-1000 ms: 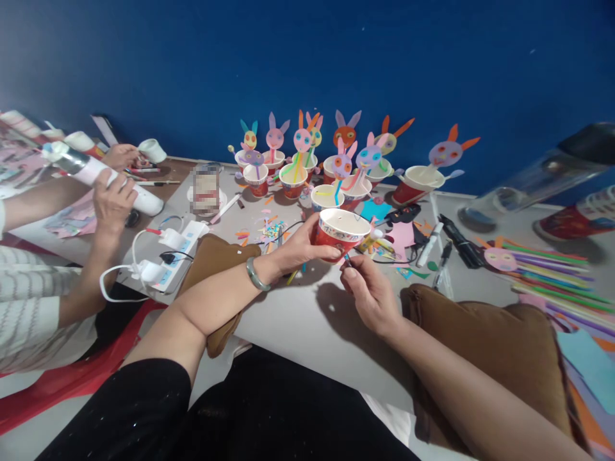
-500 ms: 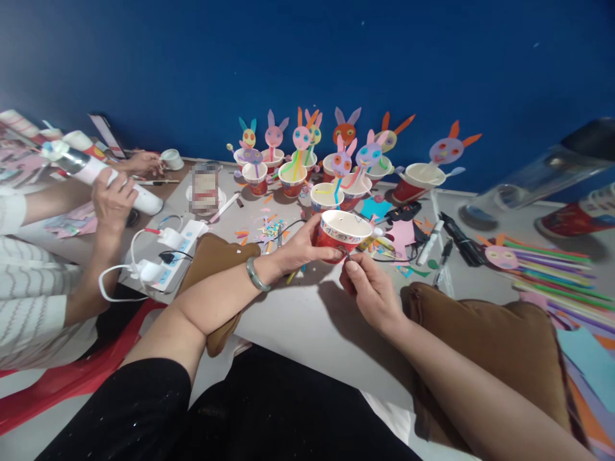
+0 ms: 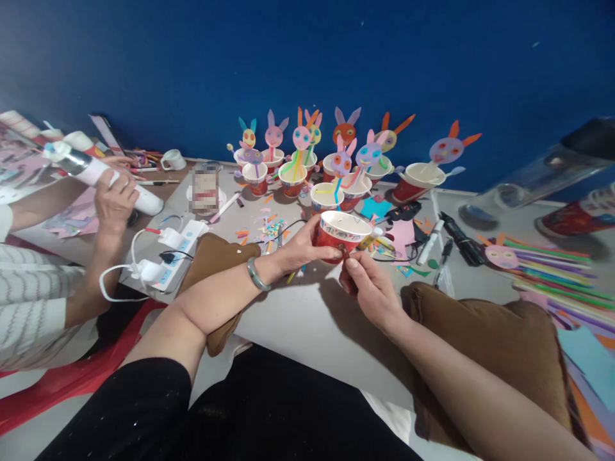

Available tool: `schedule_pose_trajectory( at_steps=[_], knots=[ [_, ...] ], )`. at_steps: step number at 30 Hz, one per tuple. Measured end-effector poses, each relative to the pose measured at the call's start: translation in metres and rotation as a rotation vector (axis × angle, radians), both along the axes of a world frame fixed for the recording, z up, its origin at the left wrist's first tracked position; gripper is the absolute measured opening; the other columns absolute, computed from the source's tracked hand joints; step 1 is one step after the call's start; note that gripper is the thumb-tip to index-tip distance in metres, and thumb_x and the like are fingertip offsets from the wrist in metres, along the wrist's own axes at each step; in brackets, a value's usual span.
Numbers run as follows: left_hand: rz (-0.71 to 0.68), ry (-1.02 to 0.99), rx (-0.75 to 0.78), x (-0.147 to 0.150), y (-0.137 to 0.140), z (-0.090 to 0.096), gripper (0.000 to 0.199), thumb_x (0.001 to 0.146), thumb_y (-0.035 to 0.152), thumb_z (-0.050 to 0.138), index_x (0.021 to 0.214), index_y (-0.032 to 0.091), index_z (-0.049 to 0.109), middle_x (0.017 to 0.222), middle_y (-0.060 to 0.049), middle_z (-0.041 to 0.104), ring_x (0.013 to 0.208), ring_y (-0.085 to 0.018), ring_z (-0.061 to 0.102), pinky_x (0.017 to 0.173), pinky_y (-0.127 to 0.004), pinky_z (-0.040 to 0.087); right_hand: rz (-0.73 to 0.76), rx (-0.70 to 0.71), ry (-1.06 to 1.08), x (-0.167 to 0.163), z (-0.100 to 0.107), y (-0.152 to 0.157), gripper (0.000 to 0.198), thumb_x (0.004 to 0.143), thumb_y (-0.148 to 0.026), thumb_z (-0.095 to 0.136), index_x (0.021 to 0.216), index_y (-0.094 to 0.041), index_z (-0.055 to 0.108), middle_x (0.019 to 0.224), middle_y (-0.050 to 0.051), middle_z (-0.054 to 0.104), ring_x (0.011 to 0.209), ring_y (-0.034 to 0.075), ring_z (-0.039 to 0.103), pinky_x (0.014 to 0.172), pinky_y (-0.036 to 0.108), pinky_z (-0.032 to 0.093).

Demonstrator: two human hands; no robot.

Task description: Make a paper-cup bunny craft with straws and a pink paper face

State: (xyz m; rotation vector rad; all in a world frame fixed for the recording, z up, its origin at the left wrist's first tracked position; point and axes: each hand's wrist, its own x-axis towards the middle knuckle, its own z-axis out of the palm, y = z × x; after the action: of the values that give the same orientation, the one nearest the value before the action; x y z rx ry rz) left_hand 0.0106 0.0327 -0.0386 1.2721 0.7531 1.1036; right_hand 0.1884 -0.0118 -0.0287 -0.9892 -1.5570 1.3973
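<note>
The left hand (image 3: 307,246) grips a red paper cup (image 3: 343,238) with a white, patterned band below its rim, fingers around its left side and thumb across its near face. The cup is held above the near middle of the grey table (image 3: 298,326), mouth up. The right hand (image 3: 368,285) has thumb and forefinger pinched on a thin dark tool (image 3: 346,253), its tip at the cup's near side; whether it pierces the wall cannot be told. A jade-coloured bangle (image 3: 258,275) circles the left wrist. Just beyond the held cup, paper rabbit puppets (image 3: 302,137) with upright ears rise from a cluster of similar cups (image 3: 293,182), near the blue wall (image 3: 288,51). Coloured paper scraps (image 3: 273,229) are strewn to the left of the cup, and pink paper (image 3: 402,234) lies to its right, near a white marker (image 3: 429,243). Farther right, a rabbit face (image 3: 501,256) lies at the ends of a row of coloured straws (image 3: 557,275), with a brown cushion (image 3: 485,358) nearer, under the right forearm. On the left, a white power strip (image 3: 188,250) with plugs in it sits on the table, and beyond it another person's hand (image 3: 115,195) holds a white bottle (image 3: 144,198) aslant, with a white mug (image 3: 173,160) farther off.
</note>
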Motion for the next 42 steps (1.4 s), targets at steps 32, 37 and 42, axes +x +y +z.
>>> schedule_pose_trajectory(
  at_steps=[32, 37, 42],
  knots=[
    [0.112, -0.033, -0.104, 0.0048, -0.0049, 0.0052, 0.051, 0.083, 0.055, 0.068, 0.114, 0.016, 0.06, 0.121, -0.013, 0.067, 0.114, -0.026, 0.062, 0.099, -0.039, 0.046, 0.065, -0.179, 0.057, -0.0016, 0.0001, 0.0014, 0.048, 0.092, -0.065, 0.054, 0.073, -0.022, 0.044, 0.052, -0.006, 0.047, 0.043, 0.008, 0.036, 0.04, 0.022, 0.027],
    [0.117, 0.055, -0.016, 0.0003, -0.0053, 0.0021, 0.052, 0.072, 0.034, 0.074, 0.118, 0.016, 0.056, 0.123, -0.012, 0.064, 0.116, -0.026, 0.059, 0.101, -0.04, 0.045, 0.061, -0.186, 0.061, -0.0019, 0.0036, 0.0, 0.047, 0.092, -0.065, 0.054, 0.074, -0.022, 0.045, 0.052, -0.005, 0.048, 0.044, 0.008, 0.036, 0.04, 0.021, 0.027],
    [0.113, 0.096, -0.015, 0.0009, -0.0058, 0.0027, 0.056, 0.067, 0.024, 0.069, 0.12, 0.017, 0.054, 0.122, -0.01, 0.064, 0.113, -0.025, 0.059, 0.098, -0.039, 0.047, 0.059, -0.206, 0.075, -0.0017, 0.0056, -0.0006, 0.047, 0.092, -0.066, 0.054, 0.075, -0.023, 0.045, 0.052, -0.006, 0.047, 0.043, 0.008, 0.034, 0.039, 0.021, 0.025]
  ],
)
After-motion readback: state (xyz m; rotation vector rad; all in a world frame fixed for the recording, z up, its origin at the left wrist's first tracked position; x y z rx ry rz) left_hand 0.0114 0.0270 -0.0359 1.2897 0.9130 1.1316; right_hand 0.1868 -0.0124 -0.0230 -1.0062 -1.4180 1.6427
